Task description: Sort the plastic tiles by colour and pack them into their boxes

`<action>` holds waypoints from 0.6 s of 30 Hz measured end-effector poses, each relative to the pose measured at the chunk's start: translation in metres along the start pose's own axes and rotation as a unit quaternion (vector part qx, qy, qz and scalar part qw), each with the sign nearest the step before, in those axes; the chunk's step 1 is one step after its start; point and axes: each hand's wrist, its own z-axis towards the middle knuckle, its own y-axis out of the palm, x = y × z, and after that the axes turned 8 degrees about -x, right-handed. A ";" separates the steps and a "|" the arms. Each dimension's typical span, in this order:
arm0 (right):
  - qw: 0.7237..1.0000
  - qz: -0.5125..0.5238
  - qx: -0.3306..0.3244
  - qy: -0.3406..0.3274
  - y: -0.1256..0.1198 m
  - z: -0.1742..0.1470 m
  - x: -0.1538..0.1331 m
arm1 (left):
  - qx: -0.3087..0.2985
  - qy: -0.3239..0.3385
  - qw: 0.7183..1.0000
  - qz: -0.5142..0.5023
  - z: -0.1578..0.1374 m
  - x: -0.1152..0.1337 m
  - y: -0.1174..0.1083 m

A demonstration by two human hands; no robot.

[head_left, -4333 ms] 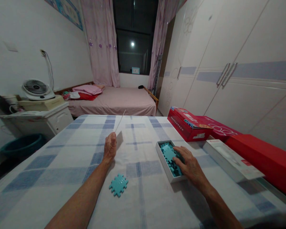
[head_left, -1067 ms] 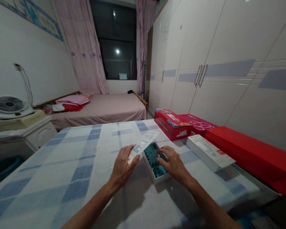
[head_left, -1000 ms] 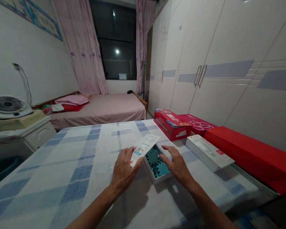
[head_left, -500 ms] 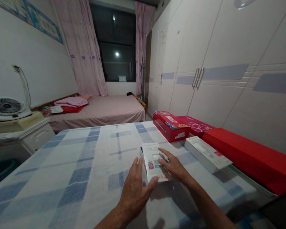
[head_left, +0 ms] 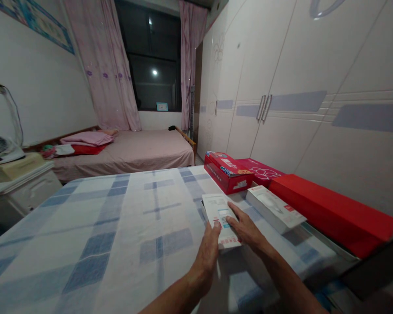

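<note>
A flat white box (head_left: 221, 209) with a printed blue panel, a QR code and red marks lies on the checked tablecloth in front of me. My left hand (head_left: 208, 250) grips its left edge, the thumb resting on the printed top. On the opposite side, my right hand (head_left: 247, 226) holds the right edge, its fingers and thumb over the top near the QR code. Parts of the fingers along the box's sides are hidden. Right of my right hand lies a longer white box (head_left: 275, 207) with a pale picture and a red label.
Behind the white boxes stand a red patterned box (head_left: 227, 172), a magenta box (head_left: 262, 171) and a long red box (head_left: 330, 213). The blue-and-white tablecloth (head_left: 118, 235) covers the table. Beyond are a bed (head_left: 150, 146), a white wardrobe (head_left: 281, 65) and a fan (head_left: 0, 148).
My left hand has moved in from beside the white box and closed on its left edge. The box is slightly turned, and my right hand stays on it. The view has swung right.
</note>
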 end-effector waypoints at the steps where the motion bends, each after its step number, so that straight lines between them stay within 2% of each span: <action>1: 1.000 -0.013 0.015 0.009 -0.012 -0.002 0.004 | -0.012 -0.003 1.000 -0.004 0.006 -0.005 0.008; 4: 0.996 -0.061 0.040 0.054 -0.048 -0.004 0.016 | -0.039 -0.027 0.999 0.006 0.027 -0.018 0.031; 6: 0.991 -0.105 0.054 0.061 -0.068 -0.003 0.023 | -0.055 -0.033 0.997 0.036 0.040 -0.024 0.043; 9: 0.980 -0.179 0.063 0.062 -0.085 -0.003 0.027 | -0.073 -0.035 0.988 0.128 0.048 -0.025 0.048; 11: 0.969 -0.231 0.058 0.062 -0.086 -0.005 0.025 | -0.062 -0.063 0.970 0.226 0.044 -0.022 0.040; 14: 0.957 -0.287 0.030 0.023 -0.075 -0.007 0.016 | -0.035 -0.110 0.935 0.336 0.033 -0.014 0.015; 16: 0.952 -0.304 0.022 0.025 -0.064 -0.005 0.009 | -0.022 -0.098 0.924 0.370 0.027 -0.008 -0.007; 18: 0.944 -0.322 0.029 0.061 -0.053 -0.001 0.003 | 0.001 -0.063 0.914 0.401 0.023 -0.001 -0.031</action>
